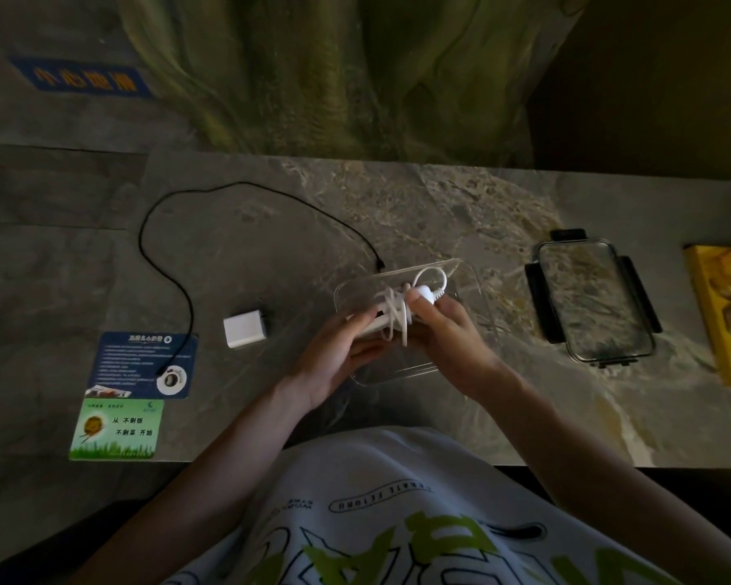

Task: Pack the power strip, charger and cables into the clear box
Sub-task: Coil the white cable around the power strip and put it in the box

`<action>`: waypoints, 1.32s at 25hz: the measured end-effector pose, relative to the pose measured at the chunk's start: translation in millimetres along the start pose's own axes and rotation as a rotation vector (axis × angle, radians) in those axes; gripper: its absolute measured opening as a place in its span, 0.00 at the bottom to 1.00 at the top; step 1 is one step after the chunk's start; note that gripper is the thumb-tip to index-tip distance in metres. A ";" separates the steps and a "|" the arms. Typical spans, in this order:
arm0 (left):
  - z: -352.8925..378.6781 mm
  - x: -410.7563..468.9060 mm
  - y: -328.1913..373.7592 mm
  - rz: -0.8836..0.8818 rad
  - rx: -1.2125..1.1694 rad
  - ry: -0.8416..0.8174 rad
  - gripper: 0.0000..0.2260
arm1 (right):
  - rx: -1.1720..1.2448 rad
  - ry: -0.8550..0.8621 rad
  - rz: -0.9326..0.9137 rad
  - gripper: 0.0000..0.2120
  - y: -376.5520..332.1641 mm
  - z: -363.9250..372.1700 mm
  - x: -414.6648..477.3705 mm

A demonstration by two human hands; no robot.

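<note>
Above the clear box (473, 285) at the table's middle, my left hand (338, 352) grips a white power strip (376, 325) with its white cord wound around it. My right hand (444, 327) holds the cord's white plug (423, 294) between thumb and fingers, right beside the strip. A white charger (243, 331) lies on the table left of the box. A black cable (174, 285) loops across the left side of the table, one end near the box's far corner, the other at a round white puck (171, 380).
The box's clear lid (593, 297) with black clips lies to the right. A yellow box (724, 314) sits at the right edge. A blue card (142, 365) and a green card (117, 430) lie at the left front. The table's near edge runs by my shirt.
</note>
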State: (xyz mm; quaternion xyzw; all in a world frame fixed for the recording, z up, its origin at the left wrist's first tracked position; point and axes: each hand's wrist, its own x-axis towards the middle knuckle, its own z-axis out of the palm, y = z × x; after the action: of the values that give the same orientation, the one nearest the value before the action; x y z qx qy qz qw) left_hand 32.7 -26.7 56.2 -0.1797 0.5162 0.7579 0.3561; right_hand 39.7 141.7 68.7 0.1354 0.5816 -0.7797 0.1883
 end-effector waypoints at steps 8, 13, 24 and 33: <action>-12.9 10.3 -4.0 0.134 0.269 0.046 0.20 | 0.114 -0.068 0.205 0.09 -4.9 -20.0 9.6; -9.6 23.0 -1.7 0.172 0.518 0.032 0.26 | 0.184 -0.008 0.213 0.17 14.2 -32.3 22.8; -35.6 52.5 -37.1 0.181 0.836 0.513 0.30 | 0.077 0.120 0.264 0.15 58.5 -49.3 78.3; -52.7 60.4 -62.9 0.031 0.774 0.342 0.15 | 0.088 0.058 0.242 0.05 84.7 -40.6 95.4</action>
State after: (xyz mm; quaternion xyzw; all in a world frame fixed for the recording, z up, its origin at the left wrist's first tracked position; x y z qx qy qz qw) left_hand 32.2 -39.8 -44.8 -0.1480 0.8171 0.4725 0.2953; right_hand -7.5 146.2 -56.4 0.2352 0.5316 -0.7717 0.2580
